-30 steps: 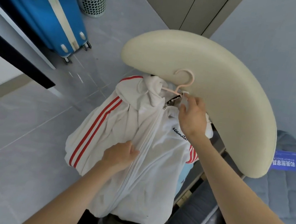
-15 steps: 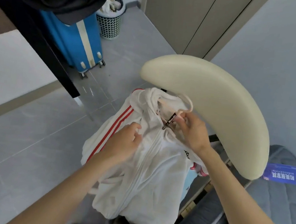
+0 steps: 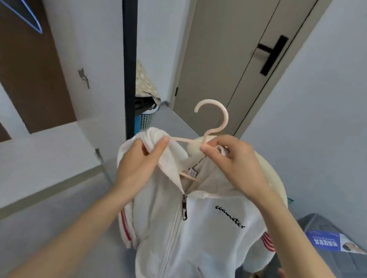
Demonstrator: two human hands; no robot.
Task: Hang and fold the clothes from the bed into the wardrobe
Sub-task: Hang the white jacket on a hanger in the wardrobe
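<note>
The white zip-up hooded jacket with red sleeve stripes hangs on a pale pink plastic hanger, held up in front of a cream curved cushion beside the grey bed. The right hand pinches the hanger's neck. The left hand pinches the hood fabric (a black upright post and a beige door stand just ahead).

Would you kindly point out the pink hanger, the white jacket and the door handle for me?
pink hanger (image 3: pixel 225 120), head view, on the curve of its hook
white jacket (image 3: pixel 205 246), head view, on the chest panel beside the zipper
door handle (image 3: pixel 275 54), head view, on its black plate
</note>
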